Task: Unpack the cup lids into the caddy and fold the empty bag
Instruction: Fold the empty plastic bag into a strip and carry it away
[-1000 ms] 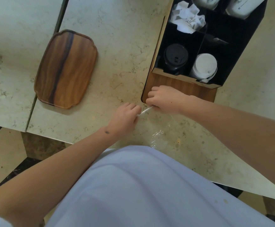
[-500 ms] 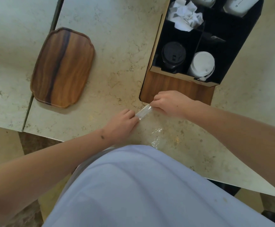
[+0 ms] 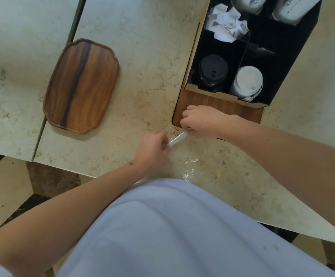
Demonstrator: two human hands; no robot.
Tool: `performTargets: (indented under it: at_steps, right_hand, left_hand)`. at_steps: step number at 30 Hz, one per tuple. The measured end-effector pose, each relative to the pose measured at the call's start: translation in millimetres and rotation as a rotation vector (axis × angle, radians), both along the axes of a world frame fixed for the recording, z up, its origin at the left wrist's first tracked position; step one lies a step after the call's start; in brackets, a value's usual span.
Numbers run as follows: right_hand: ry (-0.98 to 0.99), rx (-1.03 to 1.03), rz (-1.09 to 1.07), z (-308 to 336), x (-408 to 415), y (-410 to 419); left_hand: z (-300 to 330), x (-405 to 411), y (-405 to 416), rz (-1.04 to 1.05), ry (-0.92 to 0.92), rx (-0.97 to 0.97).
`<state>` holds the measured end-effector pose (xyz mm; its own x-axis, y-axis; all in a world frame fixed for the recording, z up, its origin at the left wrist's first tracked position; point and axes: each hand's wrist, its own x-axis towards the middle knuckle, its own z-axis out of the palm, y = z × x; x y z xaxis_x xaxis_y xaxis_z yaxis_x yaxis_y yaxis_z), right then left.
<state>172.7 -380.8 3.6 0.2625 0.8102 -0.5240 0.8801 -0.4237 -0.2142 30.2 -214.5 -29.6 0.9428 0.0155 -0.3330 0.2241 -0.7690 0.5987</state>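
The marble table (image 3: 146,56) carries everything, and I take the caddy (image 3: 218,102) at its far right as my landmark. To the left of the caddy, well apart from it, lies a wooden tray (image 3: 80,84). In the caddy's near compartments sit a stack of black lids (image 3: 212,69) and, just beside it to the right, a stack of white lids (image 3: 247,81), so I judge the unpacking done. Behind the black lids there is crumpled paper (image 3: 226,27).

The clear bag (image 3: 188,166) lies flat on the table in front of the caddy, between it and my body, hard to see but for its glints. Its far edge is gathered into a narrow white strip (image 3: 177,139). My right hand (image 3: 200,120), just in front of the caddy's wooden base, pinches one end; my left hand (image 3: 152,148), further from the caddy, pinches the other, both with curled fingers.

The risk, I think, is slippage: thin slick plastic could spring open if either pinch loosens, or the fold could run crooked if I pull harder on one end.
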Motion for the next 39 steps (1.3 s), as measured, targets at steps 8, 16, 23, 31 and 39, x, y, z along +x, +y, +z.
performTargets:
  at_steps: [8, 16, 23, 31, 39]
  right_hand:
    - [-0.046, 0.131, 0.060, -0.8, -11.5, -11.2]
    - [-0.098, 0.151, 0.016, -11.1, -27.5, -37.1]
    - [-0.015, 0.113, -0.070, 2.3, -24.7, -44.9]
    - [-0.012, 0.047, -0.107, 7.3, -11.2, -10.8]
    - [0.033, 0.008, -0.021, 4.5, -8.2, -13.2]
  left_hand:
    - [-4.4, -15.1, 20.0, -0.336, -0.332, 0.007]
    - [-13.7, -17.8, 31.1, -0.594, -0.452, 0.099]
    - [-10.7, -24.9, 33.4, -0.599, -0.371, 0.066]
    - [0.8, -10.4, 7.4, -0.123, -0.049, -0.024]
    - [1.7, -10.7, 3.6, -0.186, -0.109, 0.068]
